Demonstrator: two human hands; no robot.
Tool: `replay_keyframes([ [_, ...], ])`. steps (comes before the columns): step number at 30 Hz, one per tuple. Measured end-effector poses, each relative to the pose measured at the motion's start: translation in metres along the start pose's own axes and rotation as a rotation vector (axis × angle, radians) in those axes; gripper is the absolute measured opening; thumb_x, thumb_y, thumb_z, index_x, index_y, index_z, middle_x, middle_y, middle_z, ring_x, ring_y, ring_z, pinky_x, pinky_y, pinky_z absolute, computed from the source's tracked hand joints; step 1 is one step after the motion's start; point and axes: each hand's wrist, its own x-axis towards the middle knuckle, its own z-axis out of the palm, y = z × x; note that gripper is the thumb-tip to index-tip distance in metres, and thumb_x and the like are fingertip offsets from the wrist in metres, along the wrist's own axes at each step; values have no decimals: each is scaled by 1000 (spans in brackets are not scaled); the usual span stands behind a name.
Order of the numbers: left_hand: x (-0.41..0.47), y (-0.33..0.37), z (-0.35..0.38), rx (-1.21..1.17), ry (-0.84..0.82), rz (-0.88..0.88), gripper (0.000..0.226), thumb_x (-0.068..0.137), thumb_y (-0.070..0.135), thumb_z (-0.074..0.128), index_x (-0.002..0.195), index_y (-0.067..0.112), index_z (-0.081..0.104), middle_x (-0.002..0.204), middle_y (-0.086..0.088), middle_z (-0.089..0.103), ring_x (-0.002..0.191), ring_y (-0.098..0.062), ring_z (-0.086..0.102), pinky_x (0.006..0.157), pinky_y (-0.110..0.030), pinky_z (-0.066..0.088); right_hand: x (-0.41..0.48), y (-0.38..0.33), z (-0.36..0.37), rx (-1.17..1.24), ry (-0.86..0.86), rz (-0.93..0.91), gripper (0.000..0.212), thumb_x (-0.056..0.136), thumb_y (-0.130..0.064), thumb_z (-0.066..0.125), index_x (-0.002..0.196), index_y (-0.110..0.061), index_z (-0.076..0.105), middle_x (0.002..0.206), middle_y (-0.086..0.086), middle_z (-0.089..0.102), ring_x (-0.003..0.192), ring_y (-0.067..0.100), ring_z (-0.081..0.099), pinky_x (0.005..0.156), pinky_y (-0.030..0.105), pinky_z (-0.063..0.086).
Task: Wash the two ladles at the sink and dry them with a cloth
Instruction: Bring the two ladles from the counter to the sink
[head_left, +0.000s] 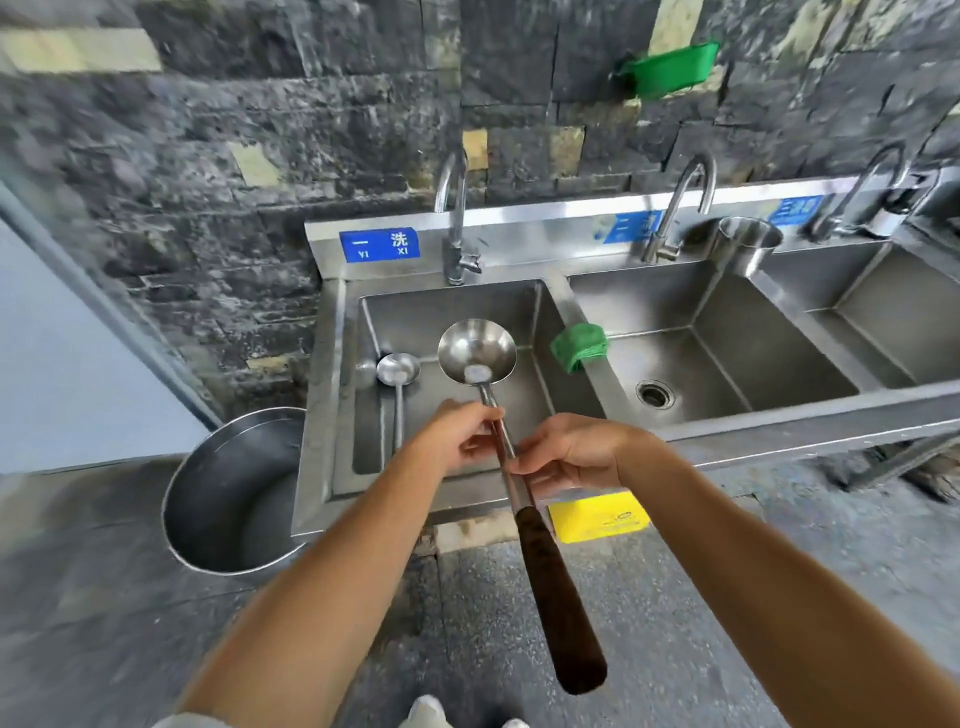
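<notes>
Steel large ladle (477, 352) held over the left sink basin (519, 312), bowl facing up, dark handle pointing back toward the person. Both hands clamped on its shaft: left hand (457, 436) curled round it nearer the bowl, right hand (566, 454) pinching it just behind, the two nearly touching. Small ladle (398, 369) lies in the same basin, left of the held bowl, apart from both hands. Tap (456, 218) behind the bowl; no water visible. Judgement: washing not yet begun; bring the bowl under the spout, free one hand for the lever. Green cloth (579, 345) waits on the divider, right of the bowl
</notes>
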Motion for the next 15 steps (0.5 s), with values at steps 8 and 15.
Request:
replay_keyframes([
  [8, 91, 28, -69, 4, 31, -89, 11, 86, 2, 67, 96, 3, 66, 85, -11, 68, 71, -22, 67, 54, -30, 55, 133, -38, -12, -86, -56, 110, 9, 90, 2, 68, 98, -1, 71, 90, 10, 78, 88, 18, 75, 81, 27, 59],
  [15, 189, 59, -126, 66, 66, -146, 10, 84, -2, 68, 80, 5, 62, 54, -3, 68, 45, -14, 66, 40, -23, 51, 238, -81, -14, -83, -22, 211, 21, 88, 2, 71, 109, 4, 69, 99, 13, 77, 91, 19, 76, 77, 26, 61],
])
